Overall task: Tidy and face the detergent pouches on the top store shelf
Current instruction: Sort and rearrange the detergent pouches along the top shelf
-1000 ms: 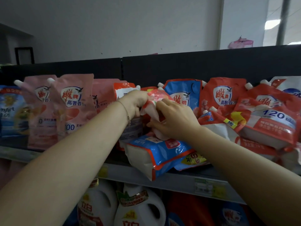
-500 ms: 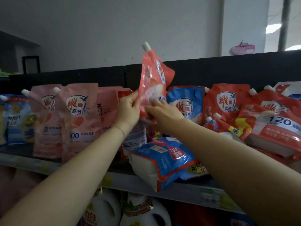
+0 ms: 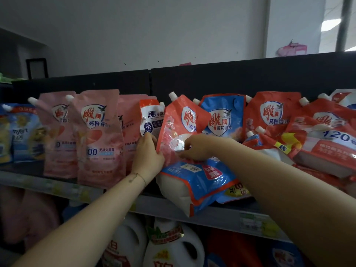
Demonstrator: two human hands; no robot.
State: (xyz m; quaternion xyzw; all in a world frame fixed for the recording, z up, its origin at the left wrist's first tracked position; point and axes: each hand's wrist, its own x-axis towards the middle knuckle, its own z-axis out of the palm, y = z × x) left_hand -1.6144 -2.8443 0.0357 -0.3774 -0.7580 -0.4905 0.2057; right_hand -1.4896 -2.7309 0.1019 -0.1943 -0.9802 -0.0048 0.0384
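A red-orange detergent pouch (image 3: pixel 181 124) with a white spout stands nearly upright, tilted right, in the middle of the top shelf (image 3: pixel 57 186). My left hand (image 3: pixel 147 155) grips its lower left edge and my right hand (image 3: pixel 194 147) grips its lower front. A blue pouch (image 3: pixel 198 182) lies flat just below my hands, hanging over the shelf's front edge. Pink pouches (image 3: pixel 100 137) stand upright to the left. A blue pouch (image 3: pixel 223 118) and red pouches (image 3: pixel 271 114) lean behind and to the right.
A small white and red pouch (image 3: pixel 151 116) stands behind my left hand. Red pouches (image 3: pixel 325 143) lie piled flat at the right. White detergent jugs (image 3: pixel 173 245) fill the shelf below. A dark back panel (image 3: pixel 231 79) runs behind the top shelf.
The red-orange pouch was pulled out of the pile, lifted high above the shelf, then lowered; it now stands on the shelf, front label facing me, both hands still on it.
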